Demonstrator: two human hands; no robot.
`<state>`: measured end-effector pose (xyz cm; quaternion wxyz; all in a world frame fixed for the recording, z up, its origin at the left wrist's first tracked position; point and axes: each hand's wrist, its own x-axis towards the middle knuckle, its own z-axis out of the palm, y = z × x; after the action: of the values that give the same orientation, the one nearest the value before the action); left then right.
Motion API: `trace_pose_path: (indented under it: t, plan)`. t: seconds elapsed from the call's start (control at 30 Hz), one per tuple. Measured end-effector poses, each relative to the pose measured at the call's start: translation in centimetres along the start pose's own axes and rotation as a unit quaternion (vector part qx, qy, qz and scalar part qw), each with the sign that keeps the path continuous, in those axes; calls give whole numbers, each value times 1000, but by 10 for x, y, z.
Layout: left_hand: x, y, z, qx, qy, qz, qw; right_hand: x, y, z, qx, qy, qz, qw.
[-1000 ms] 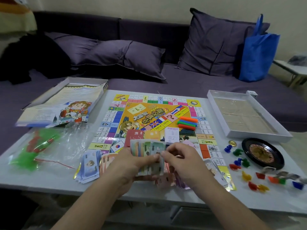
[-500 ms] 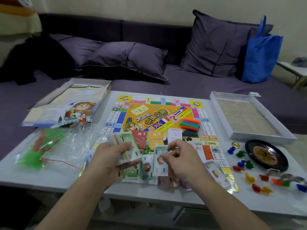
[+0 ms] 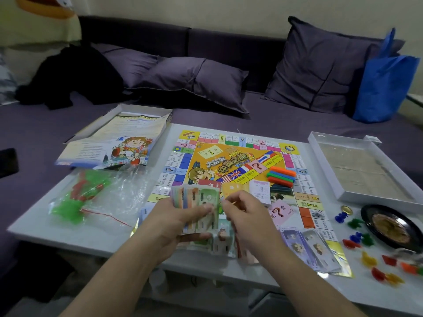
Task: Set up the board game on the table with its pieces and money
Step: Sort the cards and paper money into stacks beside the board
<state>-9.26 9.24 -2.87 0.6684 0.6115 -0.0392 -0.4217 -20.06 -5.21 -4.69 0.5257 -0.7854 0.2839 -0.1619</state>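
Left hand grips fanned banknotes; right hand pinches their edge, covering board near edge; tokens right.

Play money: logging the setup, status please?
Left hand shut on fanned play money. Right hand pinching at the fan's edge. Loose notes lie on the game board. Nothing in the way.
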Motion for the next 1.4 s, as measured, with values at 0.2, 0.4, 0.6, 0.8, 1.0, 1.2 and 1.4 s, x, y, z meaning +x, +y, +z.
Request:
trace_pose_path:
  t: [0.2, 0.4, 0.6, 0.8, 1.0, 1.2, 1.4]
  plan:
    - [-5, 1, -6, 0, -18, -7, 1000, 8, -6, 6, 70, -17, 34, 997]
    - [0, 12, -32, -88, 83, 6, 993, 19, -6, 9, -10, 25, 42, 999]
    - [-7, 15, -39, -97, 88, 6, 991, 13, -8, 35, -179, -28, 63, 981]
    - [-10, 11, -40, -56, 69, 18, 996, 13, -14, 35, -138, 15, 8, 990]
    - [-11, 7, -34, -7, 25, 22, 999, 11, -23, 35, 91, -84, 35, 992]
    - [-10, 8, -40, -19, 17, 16, 1000, 15, -23, 34, 82, -62, 38, 994]
    - [-11, 8, -45, -18, 39, 18, 999, 17, -25, 35, 59, -67, 44, 995]
